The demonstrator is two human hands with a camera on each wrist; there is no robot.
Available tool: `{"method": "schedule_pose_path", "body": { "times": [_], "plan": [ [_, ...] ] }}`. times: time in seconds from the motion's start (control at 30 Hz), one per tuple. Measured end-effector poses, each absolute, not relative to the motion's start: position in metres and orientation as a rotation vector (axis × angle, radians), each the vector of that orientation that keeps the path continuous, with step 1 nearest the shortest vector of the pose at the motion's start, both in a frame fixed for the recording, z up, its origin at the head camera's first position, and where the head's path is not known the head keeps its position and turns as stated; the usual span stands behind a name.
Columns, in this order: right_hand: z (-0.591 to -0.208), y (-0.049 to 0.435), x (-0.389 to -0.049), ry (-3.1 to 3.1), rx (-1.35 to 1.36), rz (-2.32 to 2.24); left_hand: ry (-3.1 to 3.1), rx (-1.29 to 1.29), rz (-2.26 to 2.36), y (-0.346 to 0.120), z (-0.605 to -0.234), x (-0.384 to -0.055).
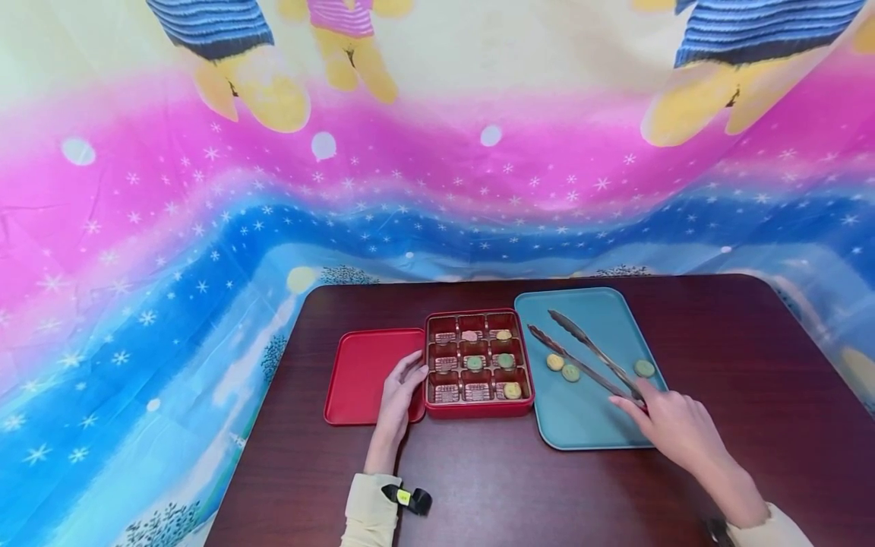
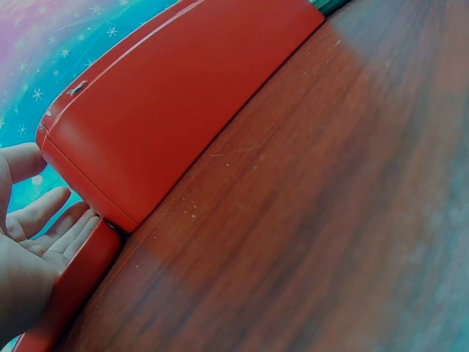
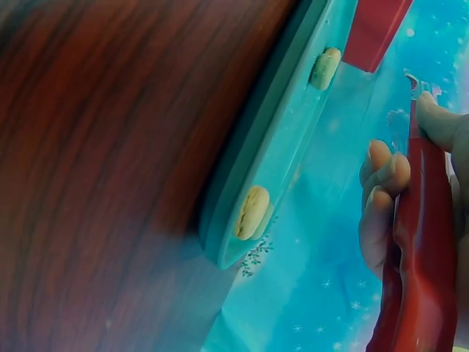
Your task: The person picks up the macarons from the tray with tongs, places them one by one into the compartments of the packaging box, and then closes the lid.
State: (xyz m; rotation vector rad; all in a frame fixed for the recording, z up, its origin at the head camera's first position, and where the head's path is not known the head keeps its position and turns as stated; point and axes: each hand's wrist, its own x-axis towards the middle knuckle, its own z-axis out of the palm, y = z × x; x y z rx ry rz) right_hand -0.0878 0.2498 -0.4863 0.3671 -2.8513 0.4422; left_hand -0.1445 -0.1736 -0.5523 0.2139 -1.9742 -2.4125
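My left hand (image 1: 399, 391) rests its fingers against the left side of the red box (image 1: 478, 411), fingers fairly straight. In the left wrist view its fingertips lie where the box (image 2: 168, 95) meets the lid. The divided insert holds a pink macaron (image 1: 469, 336) and several yellow and green ones. My right hand (image 1: 680, 429) grips metal tongs (image 1: 596, 349), seen with red handles (image 3: 429, 220) in the right wrist view. Their spread arms lie over the teal tray (image 1: 581, 425) with nothing between the tips. On the tray sit a yellow macaron (image 1: 554, 362) and two green ones.
A red lid (image 1: 362, 380) lies flat left of the box, partly behind my left hand. The tray stands against the box's right side. All of it is on a dark wooden table (image 1: 465, 486), with a patterned cloth (image 1: 437, 167) hanging behind.
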Motion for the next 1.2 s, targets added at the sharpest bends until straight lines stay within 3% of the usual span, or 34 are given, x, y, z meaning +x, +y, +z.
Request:
{"method": "schedule_pose_path", "body": {
  "times": [1.2],
  "plan": [
    [-0.492,0.263,-0.080,-3.030,0.371,0.442,-1.986,0.233,-2.407,-0.173,-0.551,-0.145]
  ]
}}
